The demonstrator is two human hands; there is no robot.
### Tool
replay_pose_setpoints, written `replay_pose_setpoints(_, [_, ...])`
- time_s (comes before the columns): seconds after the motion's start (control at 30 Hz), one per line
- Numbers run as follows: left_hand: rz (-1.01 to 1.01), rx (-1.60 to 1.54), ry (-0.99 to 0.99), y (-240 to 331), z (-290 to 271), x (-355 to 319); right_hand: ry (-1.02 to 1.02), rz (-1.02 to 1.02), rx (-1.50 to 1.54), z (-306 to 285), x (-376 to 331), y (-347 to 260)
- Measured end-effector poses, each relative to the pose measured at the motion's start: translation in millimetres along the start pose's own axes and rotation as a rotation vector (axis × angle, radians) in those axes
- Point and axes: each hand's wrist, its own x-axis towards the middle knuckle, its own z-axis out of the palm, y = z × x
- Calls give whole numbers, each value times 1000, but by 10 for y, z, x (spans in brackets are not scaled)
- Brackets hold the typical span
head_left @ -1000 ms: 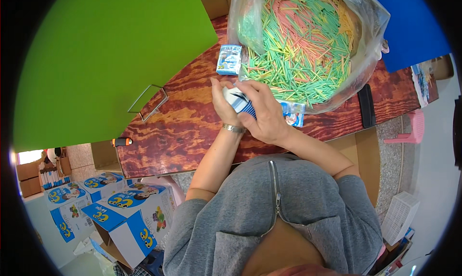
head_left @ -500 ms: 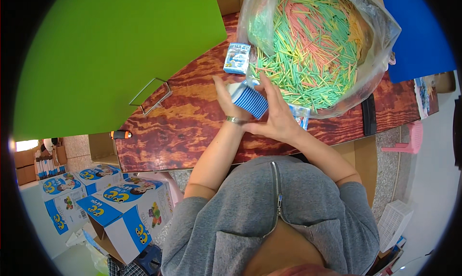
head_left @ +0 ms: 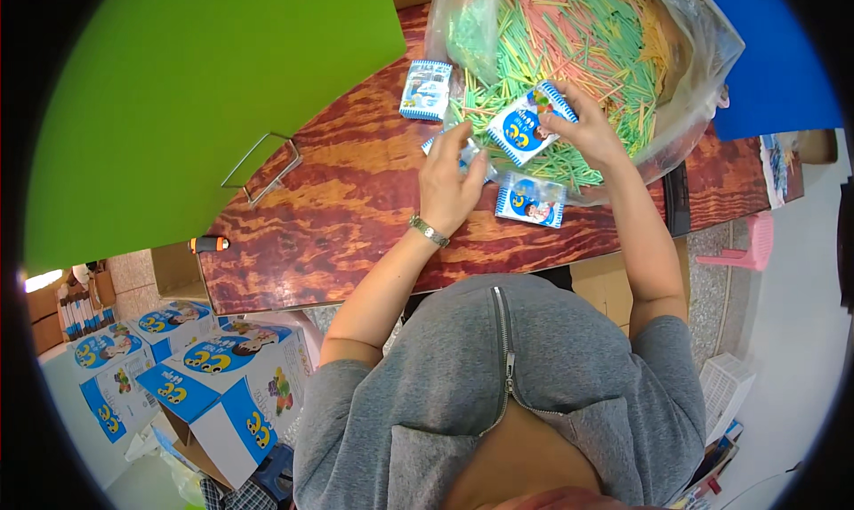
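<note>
My right hand (head_left: 587, 129) holds a blue-and-white printed packet (head_left: 527, 129) by its right side, tilted above the heap of thin pastel sticks (head_left: 583, 47). My left hand (head_left: 449, 190) is over another packet (head_left: 471, 157) at the near left edge of the heap. Its thumb and fingers are apart on either side of that packet, which the hand partly covers. A third packet (head_left: 530, 200) lies between my hands, close to the bag's near edge. One more packet (head_left: 426, 90) rests on the table left of the heap.
A large clear plastic bag (head_left: 703, 43) surrounds the sticks on the red wood-grain table (head_left: 329, 198). At the left are a green panel (head_left: 222, 92), a wire stand (head_left: 271, 172) and an orange-black tool (head_left: 209, 244). Printed cartons (head_left: 218, 368) stand lower left; a pink stool (head_left: 752, 243) is right.
My hands have moved apart. The packet that was between them is now in my right hand, raised to the right with its printed face showing. My left hand has turned over another packet.
</note>
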Motion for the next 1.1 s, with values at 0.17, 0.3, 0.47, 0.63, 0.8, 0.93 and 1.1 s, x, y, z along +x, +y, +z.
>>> replay_pose_setpoints(0.17, [565, 391, -259, 14, 172, 84, -21, -101, -439, -91, -31, 226])
replay_pose_setpoints(0.3, [694, 431, -289, -31, 351, 189, 128, -163, -834, 178, -147, 63])
replay_pose_setpoints(0.47, [717, 380, -317, -97, 488, 228, 243, -99, -755, 58, -140, 175])
replay_pose_setpoints(0.63, [642, 345, -287, -40, 488, 258, 351, -222, -990, 31, -151, 196])
replay_pose_setpoints(0.8, [578, 253, -129, 61, 489, 343, 457, -635, -1115, -38, -191, 62])
replay_pose_setpoints(0.93, [483, 245, -152, 57, 454, 511, 374, -505, -963, -128, -191, -21])
replay_pose_setpoints(1.1, [430, 274, -214, -26, 503, 559, 247, -264, -1116, -51, -68, 20])
